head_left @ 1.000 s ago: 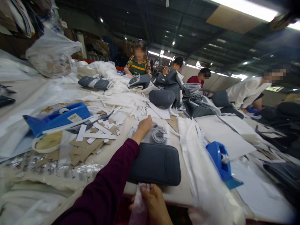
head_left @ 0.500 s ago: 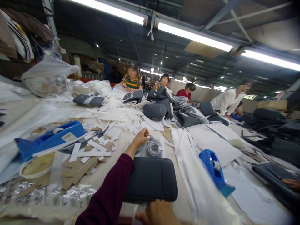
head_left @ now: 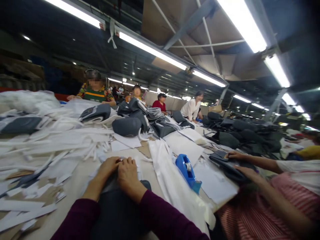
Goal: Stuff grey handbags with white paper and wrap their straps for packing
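Both hands at the near edge of the table; left hand (head_left: 107, 170) and right hand (head_left: 128, 176) sit side by side, backs up, fingers curled down, nearly touching each other; not spread; they press on or pinch a thin clear film (head_left: 95, 176) at the far end of a dark grey pad (head_left: 117, 213); can't tell which, fingertips hidden.

Pad lies right under the hands, between the maroon sleeves (head_left: 77, 216); film shows only at its far end, the rest looks bare; can't tell if the film is fixed in place, so this pad reads as unfinished.

Blue tape dispenser (head_left: 186, 170) stands just right of the hands, not touched; long white plastic sheet (head_left: 170, 176) runs beside it.

Left of the hands, a big pile of white strips (head_left: 57, 143) remains on the table; far side, a rounded grey cushion (head_left: 126, 126) and other dark pieces lie loose, no bag visible on that cushion; so plenty still lies out.

Near right, a co-worker in a striped top (head_left: 262, 213) has both hands on another dark pad (head_left: 230, 166), fingers extended; more dark pads (head_left: 242, 133) are heaped further right.
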The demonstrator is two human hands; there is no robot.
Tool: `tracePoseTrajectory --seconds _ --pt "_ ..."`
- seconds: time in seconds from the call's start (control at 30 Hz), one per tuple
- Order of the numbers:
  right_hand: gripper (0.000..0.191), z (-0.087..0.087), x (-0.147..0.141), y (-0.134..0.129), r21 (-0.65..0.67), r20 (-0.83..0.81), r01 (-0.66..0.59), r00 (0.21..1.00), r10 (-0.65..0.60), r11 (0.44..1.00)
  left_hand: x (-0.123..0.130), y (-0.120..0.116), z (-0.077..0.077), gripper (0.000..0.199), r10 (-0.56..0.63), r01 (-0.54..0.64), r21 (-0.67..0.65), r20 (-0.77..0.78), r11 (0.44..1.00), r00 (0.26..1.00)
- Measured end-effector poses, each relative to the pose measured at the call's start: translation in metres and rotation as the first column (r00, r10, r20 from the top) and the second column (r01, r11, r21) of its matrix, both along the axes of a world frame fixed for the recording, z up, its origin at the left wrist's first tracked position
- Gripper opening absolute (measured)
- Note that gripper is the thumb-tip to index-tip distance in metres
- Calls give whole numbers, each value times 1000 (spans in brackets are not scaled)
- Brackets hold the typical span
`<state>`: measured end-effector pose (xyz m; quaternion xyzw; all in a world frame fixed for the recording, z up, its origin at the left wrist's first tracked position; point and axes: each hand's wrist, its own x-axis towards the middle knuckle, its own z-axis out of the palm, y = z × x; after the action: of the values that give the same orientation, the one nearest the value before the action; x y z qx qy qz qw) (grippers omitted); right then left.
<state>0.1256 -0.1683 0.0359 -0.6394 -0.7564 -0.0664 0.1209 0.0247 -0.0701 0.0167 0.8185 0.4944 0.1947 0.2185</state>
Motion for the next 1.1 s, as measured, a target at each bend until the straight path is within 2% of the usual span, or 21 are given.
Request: tracePoseTrajectory --seconds 0.03,0.13,0.3,0.5,0.6,0.7,0.87,0.93,1.0,1.1 --pt "27 -1 1 -6 7 -11 15 1000 -15 1000 3 -10 6 18 -85 85 -6 -47 996 995" --pt "32 -7 10 -22 45 -25 87 996 -86 995 16 -35 15 20 -28 26 -23 -96 999 995" --pt "31 -30 25 -6 133 64 39 997 -48 990 20 -25 -3 21 128 -136 -47 -143 990 981" --pt "22 -46 32 -1 208 111 24 993 -49 978 24 -26 -14 25 177 -179 -19 -94 984 980" --pt "20 -47 33 2 227 81 69 993 -90 971 24 -23 -15 20 268 -267 -25 97 964 959" --pt "20 -41 31 4 207 39 117 991 -128 971 20 -20 -15 13 339 -338 -60 318 939 885" --pt "23 -30 27 8 94 0 147 989 -147 985 16 -12 -17 5 322 -325 -80 480 942 816" --pt "25 -26 27 11 52 -25 160 987 -159 986 15 -10 -18 8 292 -301 -73 538 951 791" --pt "27 -23 27 16 19 -54 177 983 -176 984 16 -11 -18 16 213 -252 -31 638 967 740" --pt "28 -19 25 20 -31 -124 187 974 -189 982 16 -16 -15 20 39 -114 38 795 993 606"
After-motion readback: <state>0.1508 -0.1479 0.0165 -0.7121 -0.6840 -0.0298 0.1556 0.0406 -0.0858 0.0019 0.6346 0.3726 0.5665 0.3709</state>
